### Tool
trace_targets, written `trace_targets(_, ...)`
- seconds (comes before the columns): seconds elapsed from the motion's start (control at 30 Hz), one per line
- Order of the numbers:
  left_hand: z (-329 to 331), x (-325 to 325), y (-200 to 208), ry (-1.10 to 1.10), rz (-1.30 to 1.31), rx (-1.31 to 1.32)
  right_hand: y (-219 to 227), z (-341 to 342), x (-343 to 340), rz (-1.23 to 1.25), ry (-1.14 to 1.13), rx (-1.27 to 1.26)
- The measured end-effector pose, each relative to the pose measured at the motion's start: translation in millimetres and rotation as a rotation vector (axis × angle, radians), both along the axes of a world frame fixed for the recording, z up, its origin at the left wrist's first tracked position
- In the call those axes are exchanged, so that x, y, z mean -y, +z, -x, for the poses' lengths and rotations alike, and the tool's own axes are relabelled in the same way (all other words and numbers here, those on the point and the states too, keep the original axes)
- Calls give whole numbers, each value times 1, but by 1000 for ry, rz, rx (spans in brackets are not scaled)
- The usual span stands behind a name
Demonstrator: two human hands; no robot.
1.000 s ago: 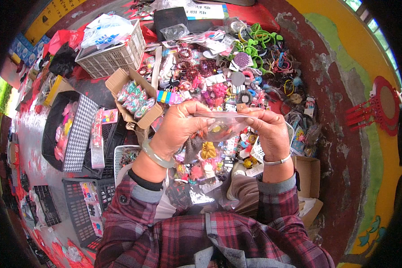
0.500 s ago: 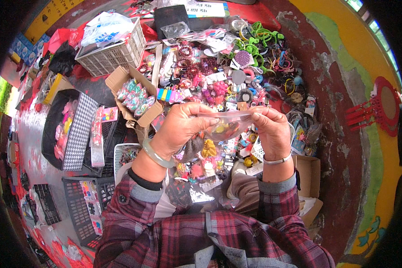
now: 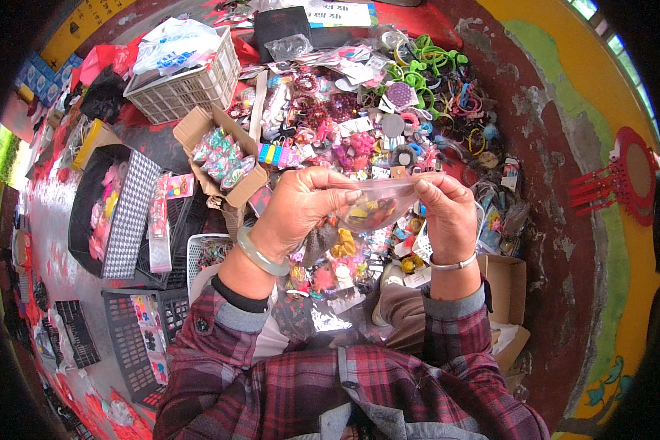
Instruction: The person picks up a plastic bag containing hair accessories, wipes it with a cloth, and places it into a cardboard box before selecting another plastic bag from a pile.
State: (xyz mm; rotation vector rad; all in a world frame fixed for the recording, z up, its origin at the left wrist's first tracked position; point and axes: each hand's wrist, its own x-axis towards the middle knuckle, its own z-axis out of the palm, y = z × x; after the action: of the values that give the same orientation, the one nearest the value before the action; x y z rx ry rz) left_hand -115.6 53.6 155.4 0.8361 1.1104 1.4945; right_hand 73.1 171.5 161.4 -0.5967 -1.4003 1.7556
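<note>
My left hand point(image 3: 304, 209) and my right hand point(image 3: 447, 213) pinch opposite ends of the top edge of a small clear plastic bag point(image 3: 381, 198), stretching it taut between them. Whether the coloured shapes seen through it lie inside or behind it, I cannot tell. Below the bag, a mustard-yellow scrunchie point(image 3: 342, 244) lies beside a dark grey fuzzy piece point(image 3: 318, 242). A large pile of hair ties and small accessories spreads beneath and beyond my hands, with pink hair ties point(image 3: 356, 150) near its middle.
An open cardboard box point(image 3: 249, 187) of small wrapped packs stands left of my hands, with a white crate point(image 3: 180, 95) behind it. Farther left is a houndstooth-sided bin point(image 3: 130, 216). Green twisted bands point(image 3: 429, 62) lie at the back right, near the painted wall point(image 3: 557, 183).
The bag's top edge has risen slightly and its film is spread a little taller between my fingers. My right fingertips have shifted slightly upward; my left hand has barely moved.
</note>
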Motion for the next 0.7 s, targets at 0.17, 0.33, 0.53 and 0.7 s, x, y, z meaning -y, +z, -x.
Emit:
trace_targets(0.17,-2,0,-2,62,-43,-81,0,4,4,-17,-31,-32)
trace_targets(0.33,-4,-2,-6,106,-176,-253,-2,6,5,-21,-43,-24)
trace_targets(0.53,-5,-1,2,79,-72,-87,-5,9,9,-33,-75,-72)
trace_targets(0.7,-5,-1,-1,87,-3,29,-6,12,12,-48,-68,-105)
